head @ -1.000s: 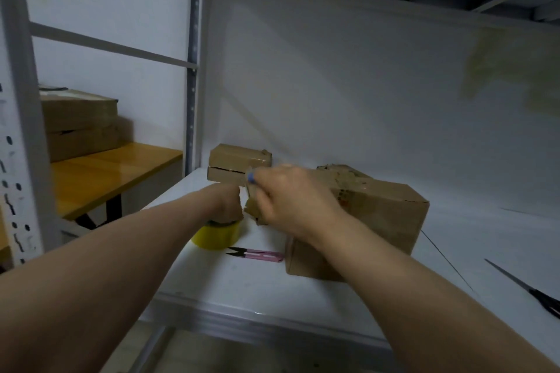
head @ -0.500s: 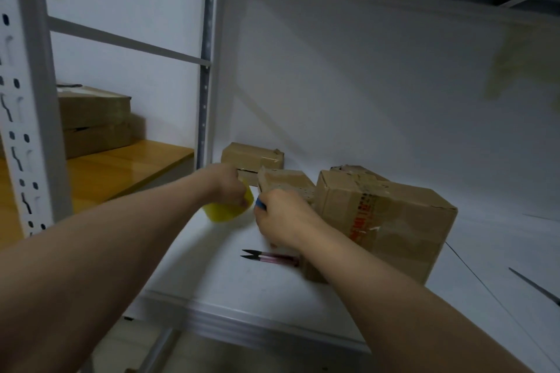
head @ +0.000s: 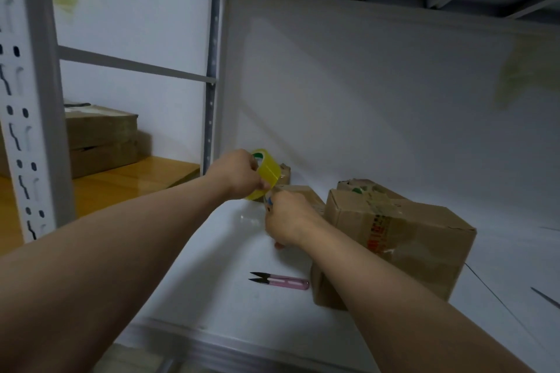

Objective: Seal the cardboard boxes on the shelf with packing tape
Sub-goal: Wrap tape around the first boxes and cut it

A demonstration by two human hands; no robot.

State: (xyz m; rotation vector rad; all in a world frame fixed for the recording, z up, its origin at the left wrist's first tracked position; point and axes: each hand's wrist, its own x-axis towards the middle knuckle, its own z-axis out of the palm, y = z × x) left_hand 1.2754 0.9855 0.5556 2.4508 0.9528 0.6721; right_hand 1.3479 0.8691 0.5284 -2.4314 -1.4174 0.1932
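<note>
White steel shelf [head: 230, 297] fills most of the view, closed behind by a pale back wall [head: 363, 100] and framed at the left by a slotted upright post [head: 33, 100]. Beyond that post stands a wooden table [head: 121, 182] carrying two flat stacked cartons [head: 100, 136].

On the shelf, right of centre, sits the large cardboard box [head: 409, 251], its flaps down and strips of old tape with red print running across its top and front. Both bare forearms reach in from the near edge. The left hand [head: 239, 174] is raised above the shelf, its fingers curled round the roll of yellow packing tape [head: 268, 171]. The right hand [head: 288, 221] is just below and right of the roll, fingers bunched and curled at the front of the small cardboard box [head: 303, 192]. A speck of blue [head: 269, 201] shows at its fingertips, and I cannot tell whether they pinch anything.

That small box stands just left of the large one, towards the back. A second small box [head: 285, 174] peeks out behind the roll, near the corner.

Pink thread snips [head: 281, 281] lie flat on the shelf beside the large box's near corner, blades pointing left. At the far right edge a dark scissor blade [head: 545, 297] juts into view.
</note>
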